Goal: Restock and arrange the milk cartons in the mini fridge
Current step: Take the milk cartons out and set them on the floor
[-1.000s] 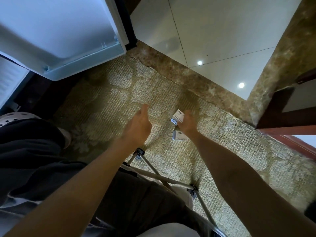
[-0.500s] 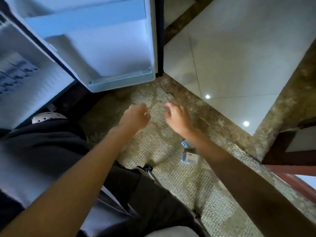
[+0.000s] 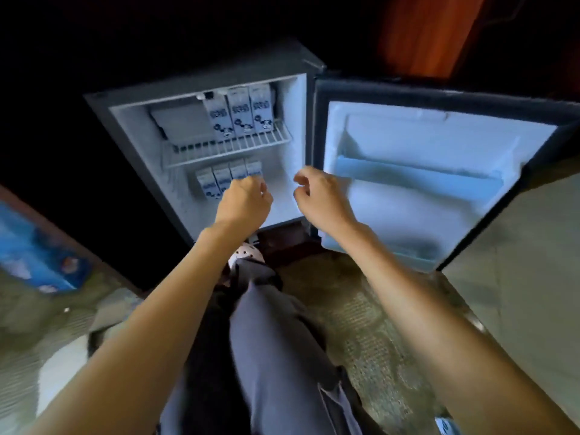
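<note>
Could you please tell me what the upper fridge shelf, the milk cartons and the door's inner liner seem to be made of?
Upper shelf: probably white-coated wire, by its thin parallel bars. Milk cartons: printed paperboard, it seems, flat-faced and sharp-edged. Door liner: smooth moulded plastic, likely, with rounded ledges.

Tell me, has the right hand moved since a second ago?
Yes: the right hand has gone from the rug up to the fridge, beside its open door.

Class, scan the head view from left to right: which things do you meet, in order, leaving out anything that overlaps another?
Blue package → left hand → right hand → open fridge door → pale floor tile.
</note>
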Motion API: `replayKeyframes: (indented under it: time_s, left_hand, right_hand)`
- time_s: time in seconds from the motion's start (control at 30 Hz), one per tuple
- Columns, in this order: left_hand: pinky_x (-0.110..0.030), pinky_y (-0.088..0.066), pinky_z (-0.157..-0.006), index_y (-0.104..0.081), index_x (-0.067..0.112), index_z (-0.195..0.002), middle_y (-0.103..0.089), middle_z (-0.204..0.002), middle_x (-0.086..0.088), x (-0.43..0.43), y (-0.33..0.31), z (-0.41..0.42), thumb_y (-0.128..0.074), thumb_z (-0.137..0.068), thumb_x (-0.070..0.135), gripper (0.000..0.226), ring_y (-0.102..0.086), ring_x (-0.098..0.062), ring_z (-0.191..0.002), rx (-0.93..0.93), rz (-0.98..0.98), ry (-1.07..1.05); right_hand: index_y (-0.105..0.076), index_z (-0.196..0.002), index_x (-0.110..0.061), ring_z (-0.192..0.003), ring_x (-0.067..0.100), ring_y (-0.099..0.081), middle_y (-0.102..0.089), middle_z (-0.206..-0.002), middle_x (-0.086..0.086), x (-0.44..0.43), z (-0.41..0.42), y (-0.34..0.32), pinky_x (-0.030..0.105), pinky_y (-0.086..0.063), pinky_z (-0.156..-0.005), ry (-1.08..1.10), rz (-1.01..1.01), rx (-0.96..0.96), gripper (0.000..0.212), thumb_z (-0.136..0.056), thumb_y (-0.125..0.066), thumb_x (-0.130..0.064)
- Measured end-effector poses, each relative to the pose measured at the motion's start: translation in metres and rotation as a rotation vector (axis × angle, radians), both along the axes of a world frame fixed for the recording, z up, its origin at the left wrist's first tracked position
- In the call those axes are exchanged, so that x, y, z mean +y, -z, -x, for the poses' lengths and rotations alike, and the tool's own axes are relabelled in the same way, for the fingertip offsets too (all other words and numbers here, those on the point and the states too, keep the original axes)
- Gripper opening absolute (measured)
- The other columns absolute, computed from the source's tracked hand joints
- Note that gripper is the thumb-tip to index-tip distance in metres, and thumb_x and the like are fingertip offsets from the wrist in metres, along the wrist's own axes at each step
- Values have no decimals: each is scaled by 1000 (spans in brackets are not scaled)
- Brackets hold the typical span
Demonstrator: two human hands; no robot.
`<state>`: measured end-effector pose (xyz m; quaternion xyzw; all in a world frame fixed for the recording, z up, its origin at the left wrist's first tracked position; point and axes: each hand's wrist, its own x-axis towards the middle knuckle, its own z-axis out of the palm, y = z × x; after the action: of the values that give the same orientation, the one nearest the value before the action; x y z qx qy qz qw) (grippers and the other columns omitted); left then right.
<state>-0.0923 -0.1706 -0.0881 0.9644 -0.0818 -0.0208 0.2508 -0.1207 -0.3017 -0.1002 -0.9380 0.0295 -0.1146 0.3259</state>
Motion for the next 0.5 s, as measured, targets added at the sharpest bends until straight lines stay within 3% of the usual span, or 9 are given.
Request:
replayKeyframes:
  time_s: [0.13,0.23,0.33,0.4,0.5]
  left_hand:
    - [-36,-44,-73,-59,-3,-107,-60,-104,-23,36,-8,-47,-41,-94,11,26,-57,-37,-92,-23,-57,-53]
    - [-37,-47,-82,-55,-1,-118,-57,-119,-20,51,-3,-82,-41,-94,12,30,-56,-37,-106,31,-102,-61]
    - [-37,-44,-89,-47,-1,-124,-49,-129,-17,61,11,-118,-45,-92,10,34,-48,-32,-117,22,-160,9]
    - [-39,-37,-104,-33,2,-138,-34,-145,-13,64,18,-143,-47,-91,8,50,-34,-30,-132,11,-181,49]
    - [-43,-21,-116,-7,8,-150,-3,-159,-8,65,22,-176,-47,-89,1,73,-7,-26,-146,-6,-199,72]
  right_hand:
    - [-51,-124,-5,-114,29,-56,-59,-127,12,31,-60,-3,32,-45,-90,-81,65,58,34,-90,-45,-6]
    - [-40,-137,-6,-129,27,-44,-46,-142,11,42,-104,0,32,-39,-100,-122,158,99,46,-91,-43,-4]
    - [-17,-149,-11,-147,20,-11,-10,-159,4,48,-148,8,35,-25,-114,-164,234,166,63,-91,-42,-2]
    - [-4,-151,-14,-148,17,4,7,-160,0,49,-176,13,36,-19,-117,-172,315,213,72,-91,-43,-3]
    - [3,-150,-14,-147,20,10,16,-158,0,50,-215,19,43,-13,-120,-178,437,236,79,-90,-48,-7]
